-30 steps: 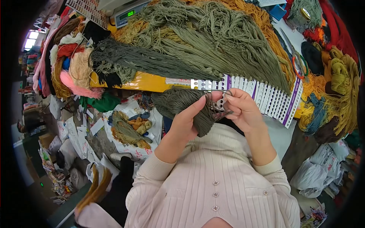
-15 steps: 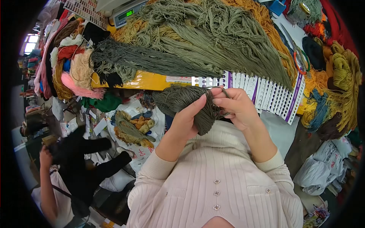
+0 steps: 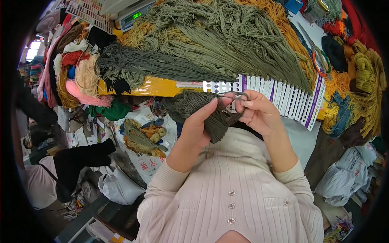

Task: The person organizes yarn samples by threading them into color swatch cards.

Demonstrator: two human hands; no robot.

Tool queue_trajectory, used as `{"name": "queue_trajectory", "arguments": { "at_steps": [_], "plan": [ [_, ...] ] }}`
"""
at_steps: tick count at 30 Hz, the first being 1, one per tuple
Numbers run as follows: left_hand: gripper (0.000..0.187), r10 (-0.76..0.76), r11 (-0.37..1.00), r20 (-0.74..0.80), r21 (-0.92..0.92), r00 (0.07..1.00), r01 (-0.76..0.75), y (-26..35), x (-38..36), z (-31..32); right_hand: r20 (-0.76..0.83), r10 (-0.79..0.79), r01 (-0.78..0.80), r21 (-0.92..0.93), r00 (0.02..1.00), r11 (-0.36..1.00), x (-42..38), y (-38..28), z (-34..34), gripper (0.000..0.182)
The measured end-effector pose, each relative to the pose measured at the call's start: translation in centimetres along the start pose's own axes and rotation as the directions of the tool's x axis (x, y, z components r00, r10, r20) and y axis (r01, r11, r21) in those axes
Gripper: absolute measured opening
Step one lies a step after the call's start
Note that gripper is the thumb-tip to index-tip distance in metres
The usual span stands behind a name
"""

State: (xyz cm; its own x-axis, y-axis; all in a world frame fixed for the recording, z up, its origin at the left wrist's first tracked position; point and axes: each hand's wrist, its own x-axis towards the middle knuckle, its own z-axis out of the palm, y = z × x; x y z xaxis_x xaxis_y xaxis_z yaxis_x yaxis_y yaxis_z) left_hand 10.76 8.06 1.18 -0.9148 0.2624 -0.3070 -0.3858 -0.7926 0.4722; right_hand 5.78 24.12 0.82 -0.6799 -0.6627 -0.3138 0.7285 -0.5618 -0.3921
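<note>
Left hand point(image 3: 196, 129), grip closed on dark olive yarn skein point(image 3: 194, 107) held near chest, before tabletop's near edge. Right hand point(image 3: 259, 115) pinches skein's strands (fingertips partly hidden). Beyond, at near edge: colour card point(image 3: 283, 101), olive yarn pile point(image 3: 227, 40) covering its top.

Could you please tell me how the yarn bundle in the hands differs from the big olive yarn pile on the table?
The yarn bundle is small, compact and darker grey-green, gripped by the left hand and right hand. The olive yarn pile is far larger, lighter, and sprawls loose across the table. Both are greenish strands.
</note>
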Motion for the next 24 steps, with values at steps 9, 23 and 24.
{"name": "queue_trajectory", "arguments": {
  "at_steps": [9, 23, 24],
  "plan": [
    [0.037, -0.046, 0.995, -0.041, -0.090, 0.998, 0.043, 0.2, 0.0, 0.8, -0.190, 0.046, -0.122, -0.407, 0.981, 0.905, -0.4, -0.7, 2.3, 0.017],
    [0.038, -0.089, 0.994, 0.018, -0.063, 0.996, 0.090, 0.1, 0.1, 0.9, -0.159, -0.014, -0.048, -0.383, 0.987, 0.922, -0.5, -0.1, 0.9, 0.013],
    [0.037, -0.087, 0.995, 0.005, -0.048, 0.996, 0.087, 0.0, 0.1, 0.9, -0.129, -0.015, -0.031, -0.350, 0.991, 0.936, -0.5, -0.1, 0.2, 0.013]
  ]
}}
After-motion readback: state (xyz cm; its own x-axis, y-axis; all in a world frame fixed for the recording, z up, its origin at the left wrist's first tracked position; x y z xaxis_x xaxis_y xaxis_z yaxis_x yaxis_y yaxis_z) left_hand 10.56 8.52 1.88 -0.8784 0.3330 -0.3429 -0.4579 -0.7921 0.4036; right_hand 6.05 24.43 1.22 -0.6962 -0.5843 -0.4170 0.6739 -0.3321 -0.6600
